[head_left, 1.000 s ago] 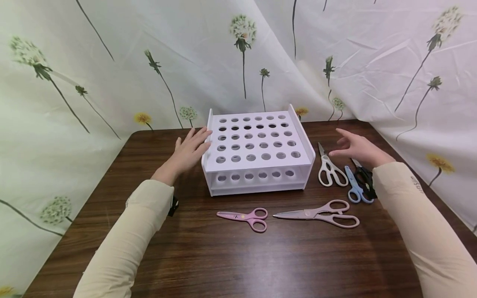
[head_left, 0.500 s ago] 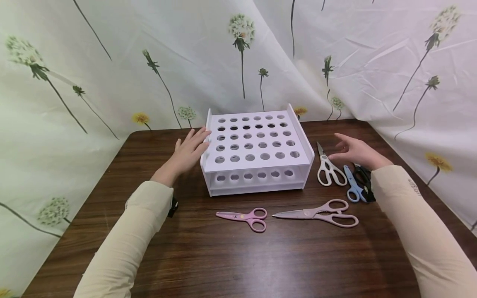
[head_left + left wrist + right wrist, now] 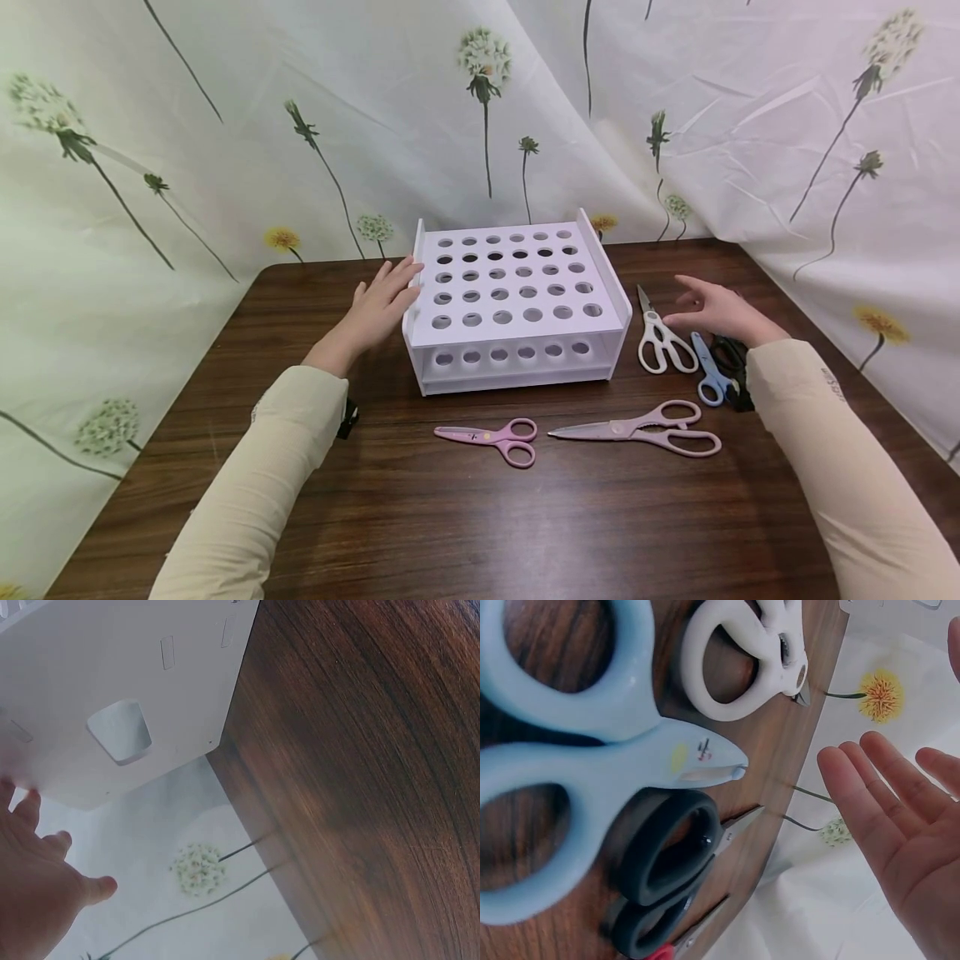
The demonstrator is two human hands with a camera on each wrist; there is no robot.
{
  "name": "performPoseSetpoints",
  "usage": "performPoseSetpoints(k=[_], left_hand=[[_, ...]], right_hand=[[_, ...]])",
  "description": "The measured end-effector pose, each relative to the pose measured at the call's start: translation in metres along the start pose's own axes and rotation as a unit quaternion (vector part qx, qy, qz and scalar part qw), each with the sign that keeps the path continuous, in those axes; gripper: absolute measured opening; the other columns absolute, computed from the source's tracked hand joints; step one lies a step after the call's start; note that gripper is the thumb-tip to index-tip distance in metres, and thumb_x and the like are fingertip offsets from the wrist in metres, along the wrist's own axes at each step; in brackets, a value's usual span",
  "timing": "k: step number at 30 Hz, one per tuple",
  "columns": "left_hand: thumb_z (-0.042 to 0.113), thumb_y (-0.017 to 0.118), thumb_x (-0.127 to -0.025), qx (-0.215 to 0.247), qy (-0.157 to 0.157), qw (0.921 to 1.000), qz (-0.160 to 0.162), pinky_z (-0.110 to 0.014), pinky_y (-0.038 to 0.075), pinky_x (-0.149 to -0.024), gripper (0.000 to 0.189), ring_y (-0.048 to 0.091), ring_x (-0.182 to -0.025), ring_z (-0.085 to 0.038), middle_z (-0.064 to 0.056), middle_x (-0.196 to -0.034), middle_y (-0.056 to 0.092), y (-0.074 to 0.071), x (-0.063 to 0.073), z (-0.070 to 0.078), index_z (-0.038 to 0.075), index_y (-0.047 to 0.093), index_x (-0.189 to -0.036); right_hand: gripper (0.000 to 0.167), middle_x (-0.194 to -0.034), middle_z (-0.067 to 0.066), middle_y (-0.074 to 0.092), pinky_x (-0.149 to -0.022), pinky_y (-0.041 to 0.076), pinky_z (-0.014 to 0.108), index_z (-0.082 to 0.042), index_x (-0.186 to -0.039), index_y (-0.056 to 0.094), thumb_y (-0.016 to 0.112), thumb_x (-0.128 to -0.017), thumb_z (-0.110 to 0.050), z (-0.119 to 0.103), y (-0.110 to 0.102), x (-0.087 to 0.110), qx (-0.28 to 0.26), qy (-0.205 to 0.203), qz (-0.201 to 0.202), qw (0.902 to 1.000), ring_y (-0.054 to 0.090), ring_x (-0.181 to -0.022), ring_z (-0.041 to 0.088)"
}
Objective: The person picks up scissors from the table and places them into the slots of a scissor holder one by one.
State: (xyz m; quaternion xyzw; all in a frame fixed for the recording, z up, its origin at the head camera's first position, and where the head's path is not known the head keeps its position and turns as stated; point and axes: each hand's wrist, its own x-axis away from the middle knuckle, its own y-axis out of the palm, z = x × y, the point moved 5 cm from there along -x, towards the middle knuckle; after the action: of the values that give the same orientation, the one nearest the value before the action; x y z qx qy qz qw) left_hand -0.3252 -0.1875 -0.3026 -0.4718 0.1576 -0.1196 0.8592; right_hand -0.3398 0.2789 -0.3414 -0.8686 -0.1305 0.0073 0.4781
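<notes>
A white rack [image 3: 510,337] with rows of round holes stands in the middle of the table. My left hand [image 3: 372,310] touches the top edge of its left side panel [image 3: 67,697] with extended fingertips. To the right of the rack, my right hand [image 3: 723,312] hovers with loosely bent fingers and holds nothing. Beneath and beside it lie white scissors [image 3: 659,333], light blue scissors [image 3: 710,367] and black-handled scissors [image 3: 671,847], partly hidden by the hand and sleeve in the head view. A red handle [image 3: 662,952] peeks in at the bottom of the right wrist view.
Pink scissors [image 3: 487,437] and larger mauve scissors [image 3: 622,430] lie in front of the rack on the dark wooden table [image 3: 450,533]. A white curtain [image 3: 360,100] with dandelion prints hangs behind the table and along both sides.
My right hand has sunk slightly and drawn a little inward over the scissors. The left hand stays at the rack's side, and the whole view has shifted a touch.
</notes>
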Motion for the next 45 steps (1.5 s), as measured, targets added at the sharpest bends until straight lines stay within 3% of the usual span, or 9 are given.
performPoseSetpoints(k=[5, 16, 34, 45], left_hand=[[0.036, 0.03, -0.1, 0.003, -0.002, 1.0, -0.001, -0.063, -0.004, -0.099, 0.051, 0.0, -0.138, -0.027, -0.003, -0.153, 0.014, 0.0, -0.001, 0.0, 0.014, 0.029, -0.145], [0.037, 0.03, -0.1, 0.01, -0.004, 0.9999, -0.01, -0.062, -0.003, -0.101, 0.052, -0.002, -0.138, -0.026, -0.002, -0.153, 0.012, 0.001, -0.001, -0.001, 0.014, 0.026, -0.146], [0.036, 0.031, -0.1, 0.025, -0.009, 0.9996, -0.013, -0.061, -0.002, -0.101, 0.053, -0.003, -0.138, -0.025, -0.003, -0.153, 0.01, 0.001, -0.001, 0.0, 0.013, 0.025, -0.147], [0.038, 0.031, -0.099, 0.023, -0.005, 0.9997, -0.011, -0.06, -0.001, -0.102, 0.053, -0.003, -0.138, -0.025, -0.003, -0.153, 0.011, 0.001, 0.0, 0.0, 0.014, 0.025, -0.147]], right_hand=[[0.09, -0.127, 0.034, 0.042, -0.072, 0.048, 0.045, 0.002, -0.146, 0.011, 0.065, -0.085, -0.037, 0.003, 0.005, 0.002, -0.031, 0.004, -0.007, 0.9995, 0.058, -0.091, 0.035], [0.089, -0.124, 0.036, 0.043, -0.074, 0.049, 0.044, 0.006, -0.144, 0.014, 0.067, -0.084, -0.034, 0.01, 0.017, 0.0, -0.052, 0.008, -0.021, 0.9984, 0.059, -0.094, 0.039], [0.085, -0.117, 0.035, 0.049, -0.07, 0.051, 0.042, 0.012, -0.14, 0.02, 0.067, -0.084, -0.032, 0.02, 0.028, -0.005, -0.046, 0.004, -0.032, 0.9984, 0.062, -0.084, 0.032], [0.085, -0.114, 0.034, 0.051, -0.066, 0.051, 0.039, 0.015, -0.138, 0.021, 0.069, -0.083, -0.028, 0.022, 0.035, -0.009, -0.039, -0.009, -0.039, 0.9984, 0.059, -0.089, 0.033]])
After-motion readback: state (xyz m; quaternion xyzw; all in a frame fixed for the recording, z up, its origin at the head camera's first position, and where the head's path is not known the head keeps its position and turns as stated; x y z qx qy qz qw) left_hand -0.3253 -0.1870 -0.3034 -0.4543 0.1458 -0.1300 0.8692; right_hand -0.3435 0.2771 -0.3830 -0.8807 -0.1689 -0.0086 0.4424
